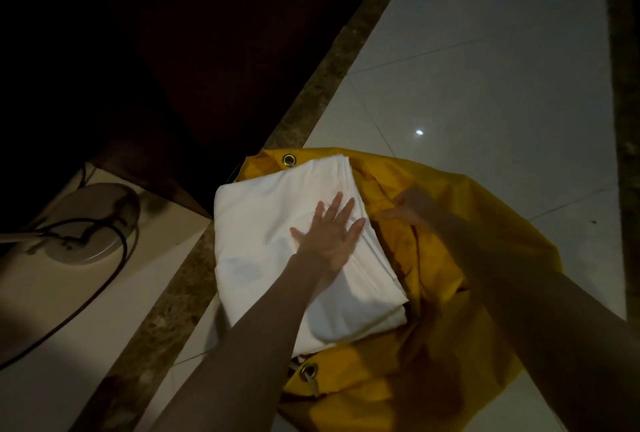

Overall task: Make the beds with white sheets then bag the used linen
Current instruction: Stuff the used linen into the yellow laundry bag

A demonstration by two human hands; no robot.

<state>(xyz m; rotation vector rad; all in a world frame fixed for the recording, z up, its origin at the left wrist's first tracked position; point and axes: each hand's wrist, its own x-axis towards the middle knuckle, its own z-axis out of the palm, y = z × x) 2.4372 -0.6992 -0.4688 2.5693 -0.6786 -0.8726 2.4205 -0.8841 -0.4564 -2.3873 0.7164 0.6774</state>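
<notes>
Dim light; view looks down at a pale tiled floor [485, 68] with a dark speckled border strip [311, 92] running diagonally.

Yellow bag [485, 223] lies on the floor, mouth toward the lower left; two metal eyelets show on its rim, one at the top [288, 159], one at the bottom [309, 370] with a pale cord end hanging from it.

Folded white linen [277, 210] lies at the bag's mouth, part over the yellow fabric, part over the tiles and border strip; stacked fold edges visible at its upper right corner.

Left hand [330, 234] lies flat on top of the linen, palm down; fingers straight and spread wide, thumb out to the left; pressing, not gripping.

Right hand [412, 206] is at the yellow fabric just right of the linen's edge; in shadow and blurred; fingers look curled on the fabric, but I cannot tell whether they actually pinch it.

Left side of view: round lamp base [93, 223] on a pale surface, with a black cable [114, 279] looping from it; dark furniture [173, 50] above.
</notes>
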